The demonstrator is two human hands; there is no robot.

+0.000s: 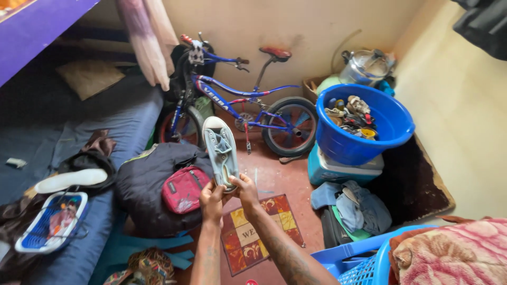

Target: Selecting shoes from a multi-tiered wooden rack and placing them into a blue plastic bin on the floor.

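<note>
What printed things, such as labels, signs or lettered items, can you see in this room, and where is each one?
Doormat: on the red floor under the hands, rectangular, with red, yellow and orange patches around a pale lettered panel.
Bicycle: against the back wall, blue frame with white lettering on its sloping tube.
Pink bag: on the dark bundle left of the shoe, with a small dark label patch.
No screens or signs are visible.
</note>
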